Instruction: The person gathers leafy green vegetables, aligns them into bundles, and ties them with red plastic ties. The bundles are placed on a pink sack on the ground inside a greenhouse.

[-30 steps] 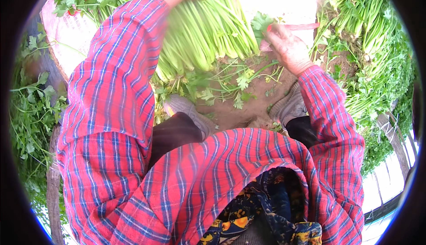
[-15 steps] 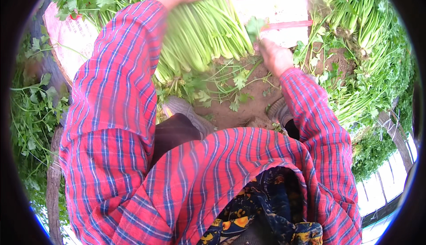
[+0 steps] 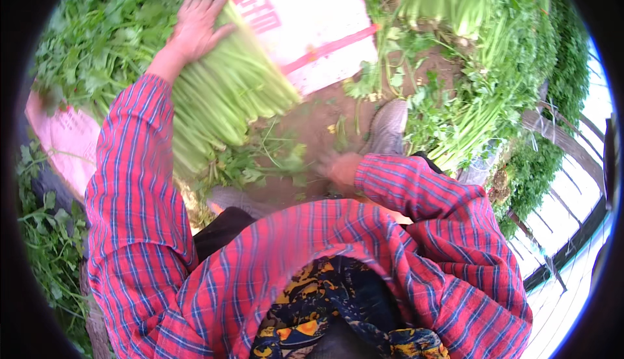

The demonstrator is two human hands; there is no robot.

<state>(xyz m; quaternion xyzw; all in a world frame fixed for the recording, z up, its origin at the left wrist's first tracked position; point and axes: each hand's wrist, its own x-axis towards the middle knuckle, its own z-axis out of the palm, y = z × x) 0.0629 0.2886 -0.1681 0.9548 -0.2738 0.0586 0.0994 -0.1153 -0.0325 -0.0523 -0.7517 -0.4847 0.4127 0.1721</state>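
Note:
A thick row of green celery (image 3: 224,95) lies with its leafy tops to the far left and its cut stalk ends toward me. My left hand (image 3: 198,24) rests flat on the stalks, fingers stretched out and thumb apart. Low over the soil, between my shoes, is my right hand (image 3: 339,167), smeared by motion; whether its fingers hold anything does not show. Loose celery leaves and thin stems (image 3: 276,157) lie on the ground just left of it.
A white sack with red print (image 3: 325,17) lies under and beside the row. More celery bunches (image 3: 481,92) are heaped on the right. My grey shoe (image 3: 388,128) stands on the brown soil (image 3: 331,108). Wooden poles (image 3: 565,138) stand at the right edge.
My right hand has come back from beside the stalk ends toward me, and the leafy sprig it held no longer shows clearly. My left hand stays on the celery; the whole view has turned.

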